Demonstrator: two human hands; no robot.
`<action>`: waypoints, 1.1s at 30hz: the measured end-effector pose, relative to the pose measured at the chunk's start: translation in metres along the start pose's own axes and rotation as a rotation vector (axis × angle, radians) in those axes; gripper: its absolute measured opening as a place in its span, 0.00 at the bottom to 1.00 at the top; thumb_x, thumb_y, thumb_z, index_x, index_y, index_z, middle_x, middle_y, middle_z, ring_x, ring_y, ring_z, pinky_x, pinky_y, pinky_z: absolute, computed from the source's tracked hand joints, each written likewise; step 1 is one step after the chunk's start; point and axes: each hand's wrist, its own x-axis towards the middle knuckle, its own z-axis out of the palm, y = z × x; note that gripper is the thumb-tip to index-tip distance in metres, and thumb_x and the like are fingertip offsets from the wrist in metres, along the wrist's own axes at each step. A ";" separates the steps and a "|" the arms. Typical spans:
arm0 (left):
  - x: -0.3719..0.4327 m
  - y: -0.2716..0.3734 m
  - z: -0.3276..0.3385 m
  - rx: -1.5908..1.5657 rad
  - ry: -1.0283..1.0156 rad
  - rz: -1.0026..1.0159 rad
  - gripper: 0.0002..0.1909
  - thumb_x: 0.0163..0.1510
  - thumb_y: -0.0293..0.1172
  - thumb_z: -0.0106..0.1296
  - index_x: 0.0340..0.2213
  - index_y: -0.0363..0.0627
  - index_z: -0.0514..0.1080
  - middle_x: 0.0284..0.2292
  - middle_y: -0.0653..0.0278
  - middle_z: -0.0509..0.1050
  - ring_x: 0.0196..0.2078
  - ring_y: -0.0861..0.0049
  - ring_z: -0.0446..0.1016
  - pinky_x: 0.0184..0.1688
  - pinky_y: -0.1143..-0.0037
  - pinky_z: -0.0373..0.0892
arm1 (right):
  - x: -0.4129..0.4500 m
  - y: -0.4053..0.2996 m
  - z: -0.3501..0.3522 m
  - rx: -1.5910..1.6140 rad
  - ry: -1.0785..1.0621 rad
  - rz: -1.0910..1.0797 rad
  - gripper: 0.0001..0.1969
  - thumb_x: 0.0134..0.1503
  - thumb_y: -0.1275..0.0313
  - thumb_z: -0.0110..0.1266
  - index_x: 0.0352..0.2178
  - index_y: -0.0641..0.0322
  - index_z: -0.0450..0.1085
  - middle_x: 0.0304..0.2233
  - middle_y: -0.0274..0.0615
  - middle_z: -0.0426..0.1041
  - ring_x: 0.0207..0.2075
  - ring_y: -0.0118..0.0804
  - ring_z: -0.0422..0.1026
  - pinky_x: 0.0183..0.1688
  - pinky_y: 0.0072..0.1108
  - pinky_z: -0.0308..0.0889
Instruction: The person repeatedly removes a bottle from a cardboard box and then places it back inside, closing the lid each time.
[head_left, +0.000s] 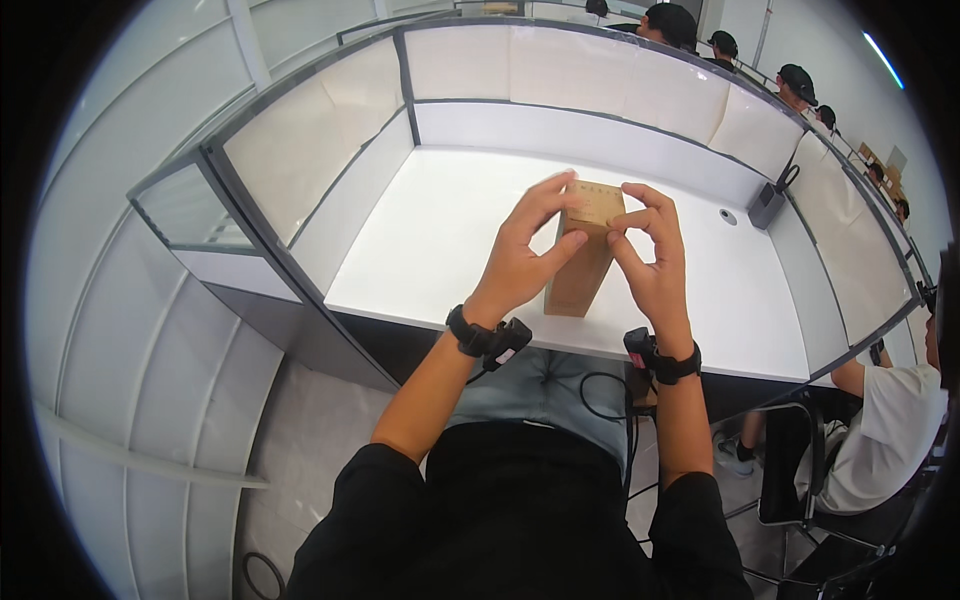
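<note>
A tall brown cardboard box stands upright on the white desk, close to its front edge. Its top seems closed and bears small printing. My left hand grips the upper left of the box, thumb against the front face and fingers over the far left corner. On the other side, my right hand has thumb and a bent finger at the front right top corner, with another finger by the far right corner. Whether a flap lies between those fingertips is too small to tell.
Partition panels enclose the desk at the back and both sides. A dark grey holder with black-handled scissors stands at the back right, near a round cable hole. A seated person is at the right. Black wristbands with small devices circle my wrists.
</note>
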 end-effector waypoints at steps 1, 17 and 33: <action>-0.002 -0.002 -0.002 -0.001 -0.002 0.001 0.31 0.56 0.25 0.59 0.60 0.47 0.63 0.65 0.55 0.58 0.70 0.59 0.55 0.66 0.62 0.62 | -0.001 0.000 0.000 -0.002 0.002 0.000 0.06 0.53 0.77 0.59 0.34 0.60 0.75 0.56 0.44 0.68 0.57 0.45 0.68 0.56 0.33 0.65; -0.060 -0.071 -0.017 -0.283 -0.247 -0.524 0.46 0.52 0.27 0.64 0.66 0.41 0.50 0.63 0.48 0.60 0.68 0.61 0.57 0.69 0.63 0.53 | -0.049 0.019 0.007 0.318 -0.144 0.416 0.41 0.56 0.70 0.63 0.68 0.57 0.51 0.65 0.50 0.59 0.65 0.48 0.62 0.59 0.36 0.65; -0.066 -0.062 -0.015 -0.112 -0.229 -0.483 0.45 0.57 0.35 0.62 0.67 0.41 0.47 0.61 0.44 0.62 0.65 0.53 0.61 0.67 0.62 0.58 | -0.093 0.060 0.034 0.358 -0.340 0.526 0.44 0.53 0.67 0.66 0.66 0.66 0.52 0.61 0.55 0.65 0.65 0.49 0.62 0.66 0.35 0.54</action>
